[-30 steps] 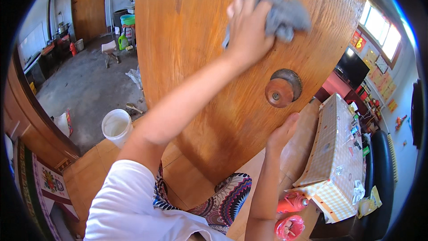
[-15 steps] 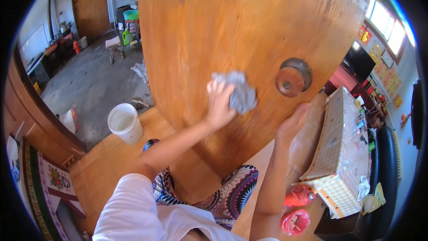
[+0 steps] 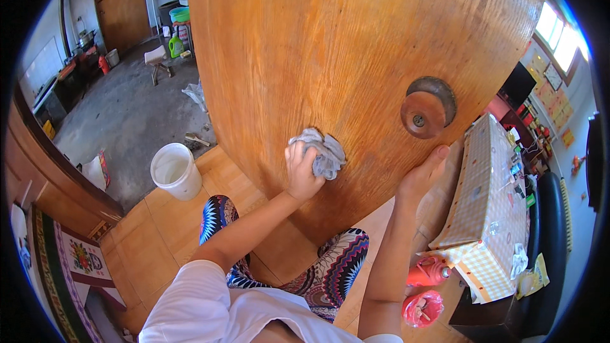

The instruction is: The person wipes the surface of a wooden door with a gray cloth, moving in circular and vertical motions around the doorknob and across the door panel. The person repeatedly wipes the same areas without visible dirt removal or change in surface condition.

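Observation:
My left hand (image 3: 303, 174) is closed on a crumpled grey cloth (image 3: 327, 155), pressed against the face of a varnished wooden door (image 3: 356, 44). Right of the cloth, a round wooden doorknob (image 3: 422, 114) with a dark base stands out from the door. My right hand (image 3: 418, 181) is at the door's edge, below the knob, and grips it; some of its fingers are hidden.
A white bucket (image 3: 176, 174) stands on the tiles at the left, near a dark concrete floor (image 3: 127, 114). At the right are a table with a checked cloth (image 3: 473, 197), a red flask (image 3: 427, 273) and a red-lined bin (image 3: 422, 309). My patterned trouser legs (image 3: 343, 263) are below the door.
My left hand and the cloth have moved down and slightly left across the door. The right hand stays at the door's edge, while the view has shifted a little.

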The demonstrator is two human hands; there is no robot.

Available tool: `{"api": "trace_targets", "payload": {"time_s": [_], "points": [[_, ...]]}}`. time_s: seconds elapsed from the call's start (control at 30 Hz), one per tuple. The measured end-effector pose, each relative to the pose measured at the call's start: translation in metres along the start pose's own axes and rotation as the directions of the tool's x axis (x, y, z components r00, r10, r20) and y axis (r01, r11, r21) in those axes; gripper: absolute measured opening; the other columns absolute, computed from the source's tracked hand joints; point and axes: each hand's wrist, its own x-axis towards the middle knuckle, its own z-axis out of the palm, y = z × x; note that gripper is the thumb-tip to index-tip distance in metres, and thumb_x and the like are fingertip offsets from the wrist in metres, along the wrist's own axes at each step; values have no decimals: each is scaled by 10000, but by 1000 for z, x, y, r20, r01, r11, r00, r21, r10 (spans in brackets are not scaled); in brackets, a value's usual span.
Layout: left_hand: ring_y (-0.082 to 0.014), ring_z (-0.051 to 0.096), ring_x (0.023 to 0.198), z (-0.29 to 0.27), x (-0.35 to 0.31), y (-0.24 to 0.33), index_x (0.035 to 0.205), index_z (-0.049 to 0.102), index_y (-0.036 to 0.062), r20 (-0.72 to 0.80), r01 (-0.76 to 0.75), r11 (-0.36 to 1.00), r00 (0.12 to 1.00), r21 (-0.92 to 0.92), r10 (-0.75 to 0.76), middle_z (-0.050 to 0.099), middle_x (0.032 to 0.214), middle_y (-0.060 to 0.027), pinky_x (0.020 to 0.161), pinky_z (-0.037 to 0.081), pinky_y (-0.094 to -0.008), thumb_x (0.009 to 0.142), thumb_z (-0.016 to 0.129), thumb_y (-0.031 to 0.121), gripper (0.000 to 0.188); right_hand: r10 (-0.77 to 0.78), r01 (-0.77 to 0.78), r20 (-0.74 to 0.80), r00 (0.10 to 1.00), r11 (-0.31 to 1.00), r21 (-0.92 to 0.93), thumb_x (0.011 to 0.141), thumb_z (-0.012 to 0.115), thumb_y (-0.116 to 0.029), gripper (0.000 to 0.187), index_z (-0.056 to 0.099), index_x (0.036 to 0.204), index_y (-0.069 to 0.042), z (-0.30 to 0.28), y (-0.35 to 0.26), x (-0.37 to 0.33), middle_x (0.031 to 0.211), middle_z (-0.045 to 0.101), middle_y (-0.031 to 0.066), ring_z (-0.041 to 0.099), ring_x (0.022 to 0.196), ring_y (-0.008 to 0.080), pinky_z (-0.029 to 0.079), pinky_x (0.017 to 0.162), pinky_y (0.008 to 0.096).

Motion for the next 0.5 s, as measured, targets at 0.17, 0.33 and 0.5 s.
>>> {"api": "trace_targets", "payload": {"time_s": [0.17, 0.33, 0.5], "points": [[-390, 498, 1109, -2, 78, 37, 1062, 604, 109, -144, -66, 998, 988, -20, 63, 525, 1109, -150, 913, 347, -487, 625, 768, 68, 469, -14, 14, -11, 1000, 1000, -4, 1129, 392, -540, 600, 608, 1154, 20, 2, 2, 4, 1074, 623, 40, 557, 1023, 138, 450, 918, 298], [-383, 494, 1141, -17, 217, 103, 1099, 627, 135, -398, -230, 973, 896, -36, 197, 549, 1215, -145, 937, 357, -468, 631, 767, 13, 504, 43, -43, 30, 999, 999, 15, 1124, 397, -551, 615, 605, 1195, 23, -5, -2, 0, 1136, 632, 64, 566, 1059, 150, 457, 940, 308], [-399, 492, 1152, -4, 143, 64, 1100, 633, 130, -188, -205, 978, 962, -25, 197, 565, 1231, -162, 957, 369, -503, 656, 801, 55, 481, 30, -30, -25, 999, 999, 22, 1125, 402, -544, 607, 613, 1172, 23, 1, -8, -2, 1108, 642, 63, 570, 1043, 151, 459, 931, 307]]}}
